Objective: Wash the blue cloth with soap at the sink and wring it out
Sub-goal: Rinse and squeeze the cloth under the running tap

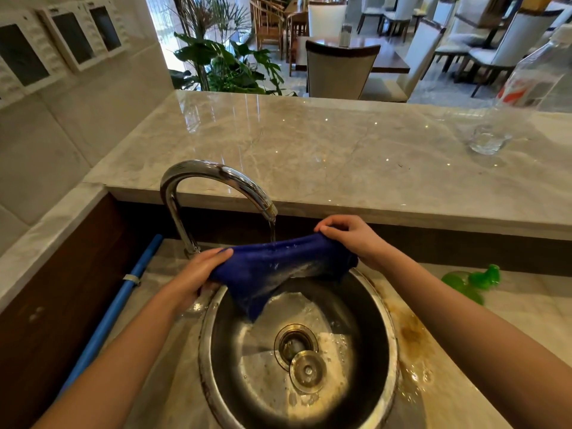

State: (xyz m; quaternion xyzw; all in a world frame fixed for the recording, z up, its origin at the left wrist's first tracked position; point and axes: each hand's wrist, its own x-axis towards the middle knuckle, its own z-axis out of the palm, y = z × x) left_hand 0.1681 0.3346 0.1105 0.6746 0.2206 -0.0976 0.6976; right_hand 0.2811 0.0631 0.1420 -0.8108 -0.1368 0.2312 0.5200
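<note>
Head view looks down on a round steel sink [390, 329] set in a marble tabletop [340, 144]. Both hands hold the blue cloth [278, 267] stretched above the back of the bowl, right under the spout of the curved chrome tap [216, 178], where a thin stream of water [272, 232] lands on it. The left hand [198, 274] grips the cloth's left end, fingers [216, 253] curled tight over the bunched fabric. The right hand [349, 236] pinches the right end from above, fingers closed on the fabric. One corner of the cloth hangs down into the bowl, and pale streaks, soap or running water, cross its middle; which of the two is hard to tell.

At the bowl's bottom the drain [294, 343] is open, its stopper [308, 371] lying just beside it among bubbles.

A clear bottle [538, 66] stands at the far right, cut off by the frame edge; its label shows red and white, but the writing is too blurred to read. Near it sits a small glass [487, 139]. Something green and translucent [473, 281] lies right of the sink, partly behind the right forearm, and what it is cannot be made out. A blue pipe [117, 308] runs along the left. White wall panels [62, 38] at upper left carry small marks that cannot be read.
</note>
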